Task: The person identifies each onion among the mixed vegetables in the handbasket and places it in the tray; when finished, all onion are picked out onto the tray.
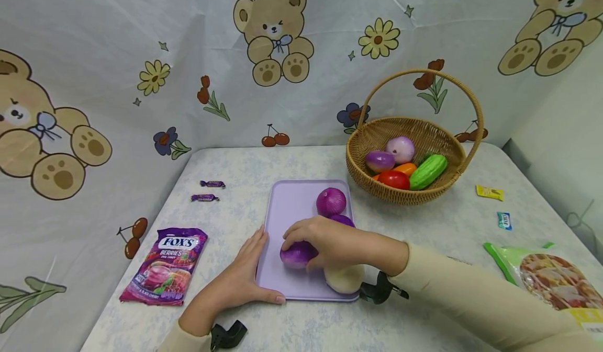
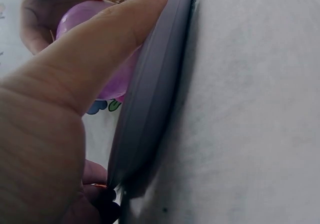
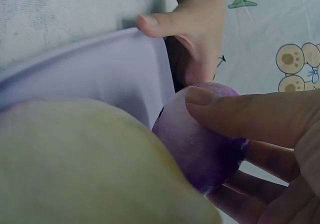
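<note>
A lilac tray (image 1: 292, 200) lies on the table. My right hand (image 1: 325, 242) reaches over it and grips a round purple vegetable (image 1: 296, 256) between thumb and fingers; in the right wrist view this vegetable (image 3: 200, 139) shades to pale at one side. My left hand (image 1: 247, 271) rests against the tray's near left corner, fingers straight along the left edge and thumb at the front edge. On the tray's right side are a red onion (image 1: 331, 202), another purple vegetable (image 1: 343, 219) partly hidden by my right hand, and a large pale yellowish vegetable (image 1: 345, 280) under the right wrist.
Behind the tray to the right stands a wicker basket (image 1: 405, 197) of vegetables with a tall handle. A purple candy bag (image 1: 166, 267) and two wrapped candies (image 1: 204, 197) lie left. Two small packets (image 1: 490, 192) and a green-edged food bag (image 1: 551, 273) lie right.
</note>
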Tool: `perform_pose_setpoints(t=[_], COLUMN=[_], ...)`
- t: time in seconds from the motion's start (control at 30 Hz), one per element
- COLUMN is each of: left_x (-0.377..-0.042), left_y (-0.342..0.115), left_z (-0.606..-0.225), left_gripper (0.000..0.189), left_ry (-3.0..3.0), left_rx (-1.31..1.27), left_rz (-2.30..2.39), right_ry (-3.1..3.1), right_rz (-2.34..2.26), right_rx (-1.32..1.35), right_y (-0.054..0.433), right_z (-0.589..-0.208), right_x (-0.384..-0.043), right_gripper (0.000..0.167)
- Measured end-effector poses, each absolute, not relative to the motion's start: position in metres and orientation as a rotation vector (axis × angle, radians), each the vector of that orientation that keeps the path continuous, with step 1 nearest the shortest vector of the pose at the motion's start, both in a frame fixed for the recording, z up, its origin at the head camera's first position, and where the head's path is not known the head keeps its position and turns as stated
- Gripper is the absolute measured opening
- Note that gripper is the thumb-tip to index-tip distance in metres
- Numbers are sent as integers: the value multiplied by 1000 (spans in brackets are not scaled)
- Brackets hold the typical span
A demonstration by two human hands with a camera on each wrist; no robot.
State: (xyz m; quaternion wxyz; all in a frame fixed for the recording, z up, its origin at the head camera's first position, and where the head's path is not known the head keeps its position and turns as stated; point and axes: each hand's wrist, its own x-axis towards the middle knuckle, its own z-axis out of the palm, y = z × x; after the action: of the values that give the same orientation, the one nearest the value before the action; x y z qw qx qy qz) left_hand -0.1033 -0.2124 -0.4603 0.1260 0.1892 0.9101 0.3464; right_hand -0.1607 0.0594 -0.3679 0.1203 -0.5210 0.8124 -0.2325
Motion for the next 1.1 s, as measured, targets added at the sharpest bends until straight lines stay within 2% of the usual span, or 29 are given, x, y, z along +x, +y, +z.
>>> perform_pose_setpoints(t=[0.7, 1.1], left_x=[-102, -102], left_y=[-212, -212], left_z=[-458, -458], left_gripper=[151, 152], left_ry=[2626, 2628], left_rx=[557, 568], left_rz=[1031, 1049], right_ry=[2292, 2397], right_rz=[-589, -685], right_rx=[-1592, -1643], right_y=[59, 74], right_z=[-372, -343], right_x=[-145, -163], right_gripper=[50, 42])
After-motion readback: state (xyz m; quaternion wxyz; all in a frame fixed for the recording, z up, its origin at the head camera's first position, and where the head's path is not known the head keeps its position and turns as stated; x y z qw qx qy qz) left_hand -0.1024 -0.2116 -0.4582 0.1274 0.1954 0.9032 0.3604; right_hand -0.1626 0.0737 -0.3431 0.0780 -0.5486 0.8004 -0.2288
